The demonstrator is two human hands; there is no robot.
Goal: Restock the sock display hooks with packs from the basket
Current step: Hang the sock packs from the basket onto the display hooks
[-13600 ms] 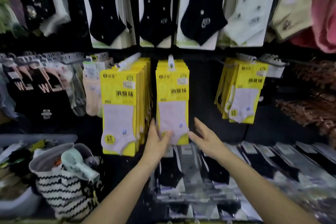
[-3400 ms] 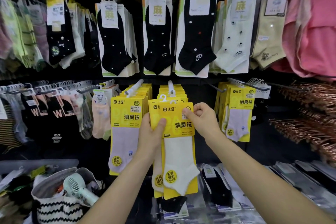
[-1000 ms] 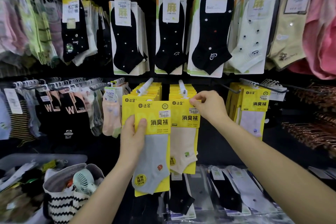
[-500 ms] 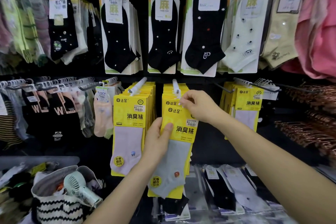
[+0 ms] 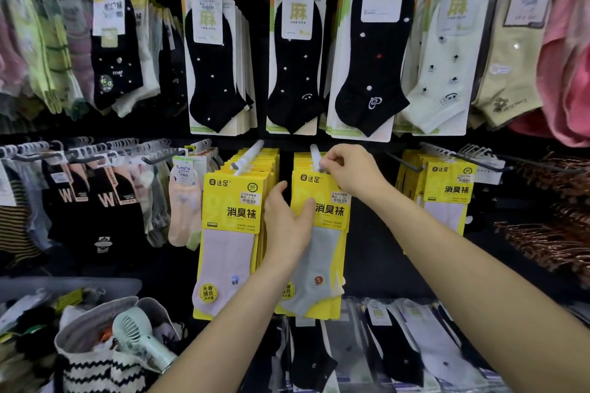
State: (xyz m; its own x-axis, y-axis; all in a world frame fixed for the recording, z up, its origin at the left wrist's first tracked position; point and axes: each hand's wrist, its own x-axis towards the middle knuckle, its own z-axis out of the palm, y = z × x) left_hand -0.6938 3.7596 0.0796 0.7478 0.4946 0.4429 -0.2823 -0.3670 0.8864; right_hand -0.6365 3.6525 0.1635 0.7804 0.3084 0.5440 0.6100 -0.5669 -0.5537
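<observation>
A yellow sock pack with a grey sock [image 5: 329, 252] hangs at the front of the middle display hook [image 5: 314, 155]. My right hand [image 5: 351, 171] pinches the pack's top edge right at the hook. My left hand [image 5: 287, 226] grips the pack's left side, thumb across its front. More yellow packs are stacked behind it on the same hook. A full hook of yellow packs with a lilac sock [image 5: 230, 233] hangs to the left. A third, shorter stack of yellow packs [image 5: 447, 198] hangs to the right.
Black and pale socks on cards [image 5: 297, 67] hang in the row above. A striped bag holding a mint hand fan [image 5: 137, 338] sits lower left beside a grey bin [image 5: 64, 287]. Flat sock packs in clear wrap [image 5: 399, 348] lie below. Copper hangers [image 5: 549, 239] jut out at right.
The grey-sock pack has gone from my left hand beside the left stack onto the middle hook. My right hand rose to the hook tip and my left hand moved up the pack.
</observation>
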